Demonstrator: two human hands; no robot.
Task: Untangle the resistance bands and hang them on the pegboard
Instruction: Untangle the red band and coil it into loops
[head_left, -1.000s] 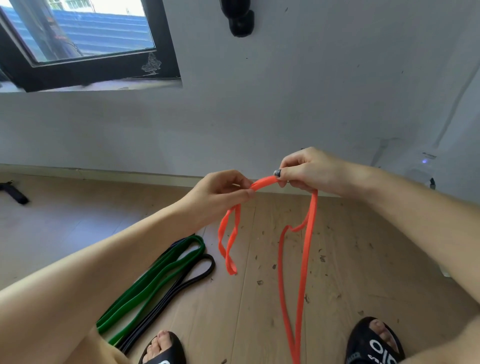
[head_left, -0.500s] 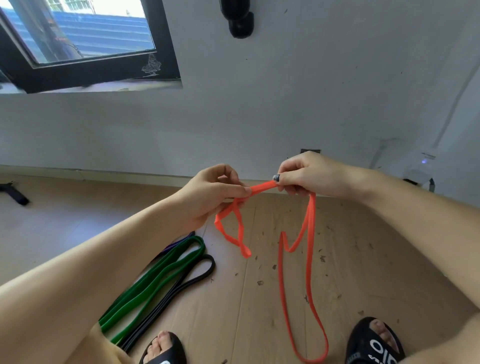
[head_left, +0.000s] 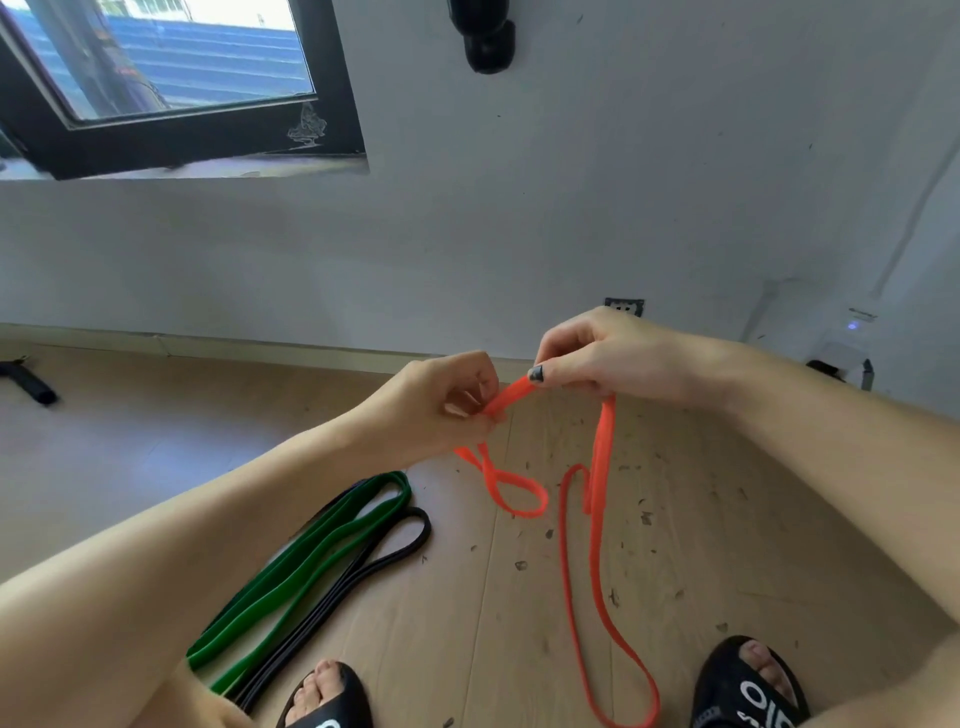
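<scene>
Still early: left hand (head_left: 441, 410) and right hand (head_left: 592, 358) both pinching the orange band (head_left: 597, 519), working out its twist; green band (head_left: 311, 561) and black band (head_left: 395, 551) lying on floor, nothing hanging, pegboard unseen.

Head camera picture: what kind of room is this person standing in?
Probably a plain room at home used for exercise. There is a wooden floor, a bare white wall with a black-framed window, and resistance bands: an orange band in both hands, green band on the floor.

Light wooden plank floor (head_left: 519, 649), strewn with dark debris flecks (head_left: 647, 517). On it: flat green rubber loop band (head_left: 311, 561); thin black rubber loop band (head_left: 384, 558) just beside; black slide sandals (head_left: 748, 691).
</scene>
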